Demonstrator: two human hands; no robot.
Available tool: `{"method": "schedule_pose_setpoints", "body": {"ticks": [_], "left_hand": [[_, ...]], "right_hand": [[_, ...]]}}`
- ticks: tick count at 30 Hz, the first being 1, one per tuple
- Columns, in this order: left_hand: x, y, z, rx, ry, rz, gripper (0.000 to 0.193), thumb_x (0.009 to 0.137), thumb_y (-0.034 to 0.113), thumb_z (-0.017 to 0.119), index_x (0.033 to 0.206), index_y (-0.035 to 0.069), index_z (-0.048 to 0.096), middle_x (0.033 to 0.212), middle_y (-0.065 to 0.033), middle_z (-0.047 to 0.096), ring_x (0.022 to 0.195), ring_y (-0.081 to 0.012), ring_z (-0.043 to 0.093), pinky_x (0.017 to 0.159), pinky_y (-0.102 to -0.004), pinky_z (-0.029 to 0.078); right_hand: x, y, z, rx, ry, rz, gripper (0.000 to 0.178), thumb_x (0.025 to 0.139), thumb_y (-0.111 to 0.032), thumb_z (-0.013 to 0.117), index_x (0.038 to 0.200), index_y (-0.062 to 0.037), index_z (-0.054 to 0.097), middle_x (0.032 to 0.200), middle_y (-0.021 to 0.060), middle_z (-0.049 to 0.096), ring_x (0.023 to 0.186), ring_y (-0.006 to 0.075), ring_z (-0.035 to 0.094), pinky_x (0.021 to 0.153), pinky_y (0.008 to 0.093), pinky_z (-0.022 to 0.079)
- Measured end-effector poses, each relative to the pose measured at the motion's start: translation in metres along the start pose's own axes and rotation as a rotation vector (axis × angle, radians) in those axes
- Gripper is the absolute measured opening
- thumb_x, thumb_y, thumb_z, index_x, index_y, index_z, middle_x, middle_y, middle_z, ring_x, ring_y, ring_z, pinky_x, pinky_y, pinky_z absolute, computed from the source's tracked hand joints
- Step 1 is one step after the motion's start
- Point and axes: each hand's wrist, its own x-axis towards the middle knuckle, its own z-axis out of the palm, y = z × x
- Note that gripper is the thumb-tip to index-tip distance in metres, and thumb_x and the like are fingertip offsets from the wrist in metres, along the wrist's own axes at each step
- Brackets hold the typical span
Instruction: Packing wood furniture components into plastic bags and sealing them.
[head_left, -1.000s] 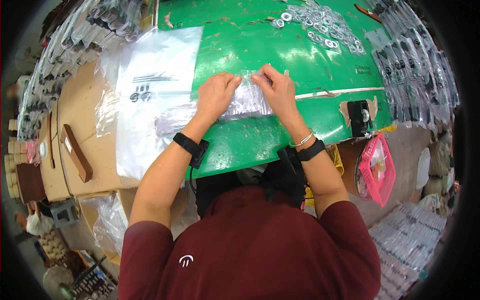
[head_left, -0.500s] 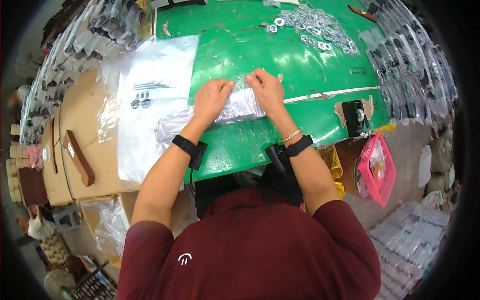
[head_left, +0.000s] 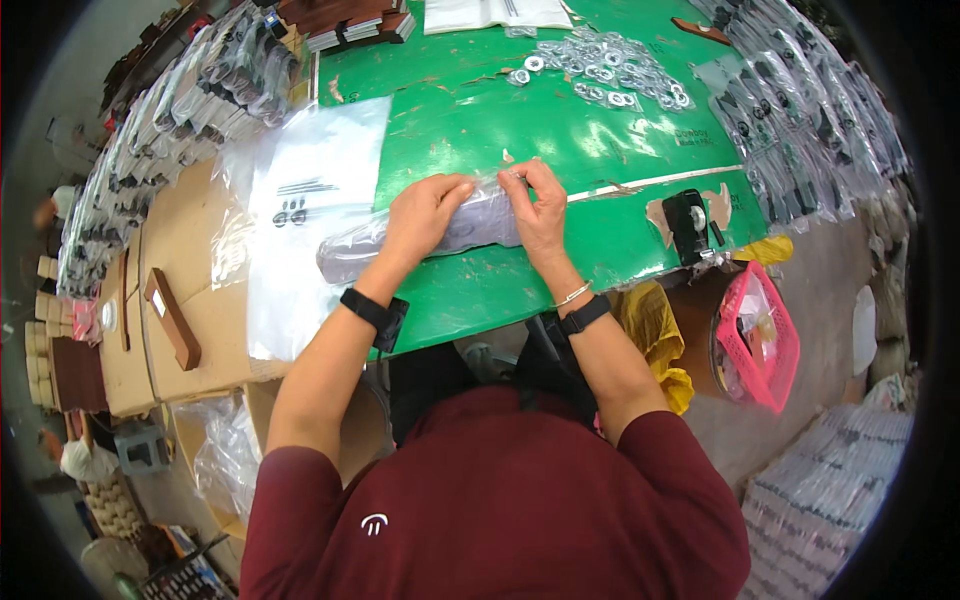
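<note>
A long grey bundle in a clear plastic bag [head_left: 482, 228] lies slantwise across the green tabletop [head_left: 450, 130] in front of me. My left hand [head_left: 425, 212] is closed, its fingers pinching the bag's far edge near the middle. The left forearm crosses over the bundle and hides part of it. At the bag's right end my right hand [head_left: 541, 208] is closed too, thumb and fingers gripping the plastic. Under the bundle's left end spreads a pile of flat clear bags [head_left: 335, 150] with dark printing.
Small bagged rings [head_left: 605, 65] lie heaped at the far side. A black tape dispenser [head_left: 686, 228] stands on the right edge, above a pink basket [head_left: 733, 345]. Packaged goods [head_left: 165, 150] are stacked left and right. A brown wooden piece [head_left: 172, 320] rests on cardboard [head_left: 215, 325].
My view has shifted, showing more of the table's far side. Both hands still grip the bag; the left fingers have flattened along its edge and the plastic looks smoother over the bundle.
</note>
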Motion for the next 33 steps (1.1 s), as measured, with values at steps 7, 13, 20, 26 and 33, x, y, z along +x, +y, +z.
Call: {"method": "schedule_pose_setpoints", "body": {"ticks": [7,13,20,26,33], "left_hand": [[-0.032,0.034,0.017,0.258,0.152,0.214,0.022,0.094,0.026,0.061,0.109,0.017,0.075,0.086,-0.0014,0.063,0.084,-0.0222,0.059,0.074,-0.0376,0.040],[-0.040,0.043,0.023,0.258,0.237,0.238,0.025,0.092,0.019,0.062,0.115,0.018,0.072,0.087,-0.0005,0.060,0.081,-0.0212,0.056,0.073,-0.0370,0.038],[-0.037,0.046,0.027,0.211,0.228,0.184,0.041,0.092,0.005,0.055,0.129,0.018,0.062,0.105,-0.0038,0.067,0.080,-0.0233,0.057,0.076,-0.0348,0.039],[-0.037,0.050,0.027,0.245,0.211,0.222,0.047,0.085,0.000,0.054,0.123,0.026,0.067,0.116,0.0012,0.066,0.088,-0.0215,0.059,0.078,-0.0349,0.041],[-0.038,0.044,0.026,0.258,0.200,0.230,0.038,0.086,0.000,0.051,0.108,0.019,0.075,0.108,0.0014,0.067,0.086,-0.0223,0.058,0.075,-0.0356,0.039]], "right_hand": [[-0.022,-0.008,-0.028,0.266,-0.035,0.166,0.010,0.089,-0.008,0.068,0.094,-0.0001,0.071,0.099,0.0087,0.069,0.094,0.0184,0.063,0.088,0.0305,0.048],[-0.027,-0.016,-0.032,0.393,-0.126,0.343,0.019,0.094,-0.009,0.059,0.106,0.0004,0.070,0.104,0.0072,0.067,0.098,0.0151,0.062,0.089,0.0289,0.048],[-0.025,-0.006,-0.018,0.466,-0.073,0.405,0.018,0.096,-0.007,0.052,0.108,0.0001,0.064,0.100,0.0054,0.066,0.095,0.0114,0.060,0.085,0.0260,0.047],[-0.025,-0.006,-0.015,0.501,0.006,0.435,0.016,0.095,-0.006,0.050,0.106,-0.0015,0.061,0.095,0.0055,0.065,0.091,0.0114,0.059,0.084,0.0260,0.047],[-0.021,-0.008,-0.012,0.556,0.001,0.477,0.015,0.096,-0.006,0.048,0.105,-0.0011,0.059,0.096,0.0074,0.065,0.090,0.0121,0.058,0.083,0.0259,0.047]]}}
